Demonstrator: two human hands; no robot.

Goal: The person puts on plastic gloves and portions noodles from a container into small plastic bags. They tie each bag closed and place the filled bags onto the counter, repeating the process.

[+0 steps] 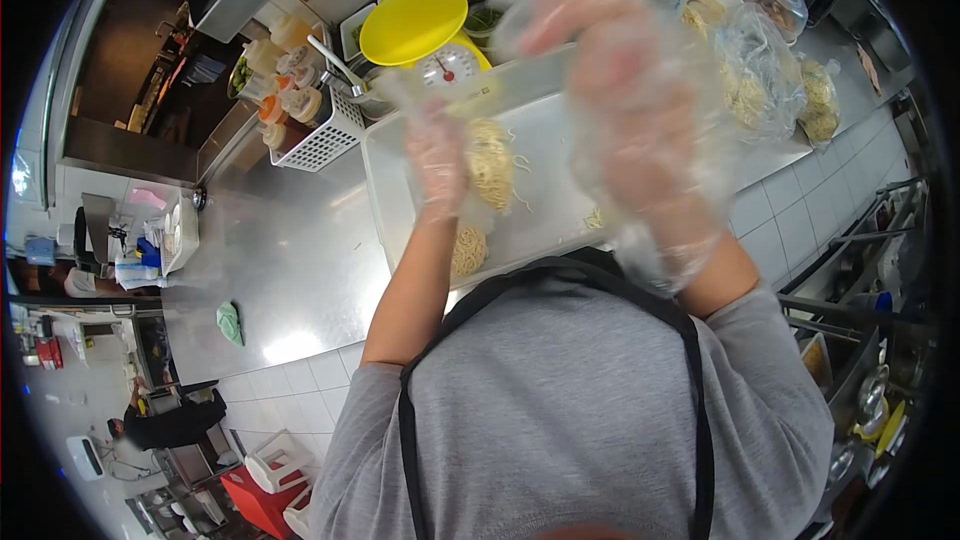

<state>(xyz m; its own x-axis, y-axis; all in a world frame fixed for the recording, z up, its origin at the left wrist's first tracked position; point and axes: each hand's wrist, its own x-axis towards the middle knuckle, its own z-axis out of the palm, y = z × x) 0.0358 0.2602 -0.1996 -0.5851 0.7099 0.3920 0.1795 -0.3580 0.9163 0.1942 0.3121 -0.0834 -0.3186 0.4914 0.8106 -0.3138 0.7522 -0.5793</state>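
My left hand (437,162), in a clear plastic glove, is closed on a clear plastic bag of noodles (490,168) above the large metal tray (545,130). Its fingers grip the bag's upper part, and the noodles hang at the right side of the hand. My right hand (625,70), also in a clear glove, is raised over the tray's right side. Motion smears its fingers, so I cannot make out what they hold. A clump of noodles (468,252) lies at the tray's near left corner. Loose strands are scattered on the tray.
A yellow kitchen scale (447,65) stands behind the tray. To its left is a white basket (325,135) of bottles. Bagged noodles (745,90) sit at the right. A green cloth (229,323) lies on the steel counter (290,260). A person (170,423) is in the background.
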